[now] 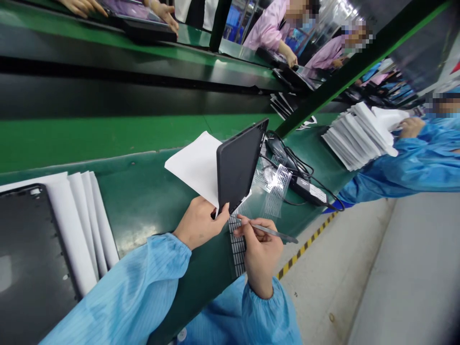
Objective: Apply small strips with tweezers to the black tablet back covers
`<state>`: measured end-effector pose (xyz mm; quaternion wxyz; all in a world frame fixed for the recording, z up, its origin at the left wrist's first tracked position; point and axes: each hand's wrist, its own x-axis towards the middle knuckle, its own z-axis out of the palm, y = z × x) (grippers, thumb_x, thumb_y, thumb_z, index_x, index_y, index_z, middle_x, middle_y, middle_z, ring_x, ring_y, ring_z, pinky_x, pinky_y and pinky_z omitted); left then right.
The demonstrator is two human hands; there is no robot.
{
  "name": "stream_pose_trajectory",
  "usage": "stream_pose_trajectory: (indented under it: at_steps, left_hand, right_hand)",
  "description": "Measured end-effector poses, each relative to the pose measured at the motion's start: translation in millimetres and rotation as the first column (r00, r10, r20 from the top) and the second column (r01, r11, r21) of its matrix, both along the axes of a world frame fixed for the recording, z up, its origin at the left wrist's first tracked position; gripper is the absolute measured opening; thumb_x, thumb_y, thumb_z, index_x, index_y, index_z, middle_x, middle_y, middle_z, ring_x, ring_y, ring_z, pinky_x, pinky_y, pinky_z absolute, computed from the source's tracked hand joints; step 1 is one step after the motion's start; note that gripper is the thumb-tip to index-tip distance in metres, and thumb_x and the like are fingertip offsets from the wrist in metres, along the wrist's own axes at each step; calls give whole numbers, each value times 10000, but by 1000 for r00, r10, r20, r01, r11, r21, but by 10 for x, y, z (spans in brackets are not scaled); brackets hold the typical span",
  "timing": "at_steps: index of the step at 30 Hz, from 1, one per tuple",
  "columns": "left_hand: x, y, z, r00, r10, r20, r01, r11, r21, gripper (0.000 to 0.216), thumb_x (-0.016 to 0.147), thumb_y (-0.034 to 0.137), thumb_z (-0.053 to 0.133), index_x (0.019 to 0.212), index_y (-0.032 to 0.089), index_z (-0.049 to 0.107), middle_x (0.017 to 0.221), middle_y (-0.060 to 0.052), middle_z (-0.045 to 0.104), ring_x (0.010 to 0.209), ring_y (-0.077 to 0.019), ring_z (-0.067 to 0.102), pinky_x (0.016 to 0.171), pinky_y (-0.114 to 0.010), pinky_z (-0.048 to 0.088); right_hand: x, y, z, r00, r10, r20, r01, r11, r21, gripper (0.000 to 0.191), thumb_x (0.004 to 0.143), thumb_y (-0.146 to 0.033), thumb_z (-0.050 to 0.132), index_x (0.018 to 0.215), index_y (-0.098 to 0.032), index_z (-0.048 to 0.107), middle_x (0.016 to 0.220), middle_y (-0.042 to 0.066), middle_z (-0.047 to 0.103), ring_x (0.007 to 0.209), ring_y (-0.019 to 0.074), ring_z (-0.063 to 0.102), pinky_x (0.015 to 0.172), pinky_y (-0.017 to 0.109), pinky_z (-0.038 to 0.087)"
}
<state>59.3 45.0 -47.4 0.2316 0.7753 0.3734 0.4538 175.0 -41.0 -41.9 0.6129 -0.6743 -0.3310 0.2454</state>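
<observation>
My left hand [199, 224] grips the lower corner of a black plastic cover [239, 165] and holds it up on edge, tilted. In my right hand [262, 249] is a pair of metal tweezers [278, 234], pinched between the fingers, with the tip close to the cover's lower edge. Below that hand lies a sheet of black strips [237, 251] on the bench. A white sheet [196, 163] spreads out behind the cover. Clear film sheets with dark strips [278, 191] lie to the right of it.
A handheld scanner [276, 145] with a coiled cable and a black box with a label [309, 190] sit to the right. White foam sheets [84, 215] and another black cover [32, 258] lie at left. Beyond a green post [359, 67], a co-worker handles stacked white sheets [359, 136].
</observation>
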Motion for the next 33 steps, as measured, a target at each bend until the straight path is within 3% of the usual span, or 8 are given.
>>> stream_pose_trajectory:
  at_steps: [12,19,24,33]
  left_hand:
    - [3,3,-1,1000,-8,20,8,1000,9,300,782,198,551,502,182,446,451,33,471,459,-114,483,513,-262,352]
    - [-4,-6,-2,999,-34,20,34,999,-23,311,794,200,539,498,179,447,448,24,486,472,-122,510,522,-267,354]
    - [-5,-1,12,998,-54,32,55,998,-42,328,790,196,545,485,179,425,424,34,457,427,-103,467,494,-266,320]
    - [-7,-4,-3,999,-37,31,41,993,-108,322,795,236,534,491,177,448,452,8,491,480,-129,487,550,-286,340]
  right_hand:
    - [-6,-18,-5,1000,25,-4,-25,1000,-12,173,784,-243,679,771,-194,514,596,-9,690,519,154,663,528,249,542]
    - [37,-122,-85,988,129,83,-131,991,10,117,793,-177,658,768,-187,545,903,61,724,582,145,683,578,276,577]
    - [76,-192,-133,968,152,198,-155,988,2,77,801,-144,646,788,-187,583,933,63,717,636,155,697,626,291,587]
    - [71,-140,-94,986,121,114,-126,991,38,87,794,-159,656,777,-188,576,906,51,715,566,136,678,578,279,584]
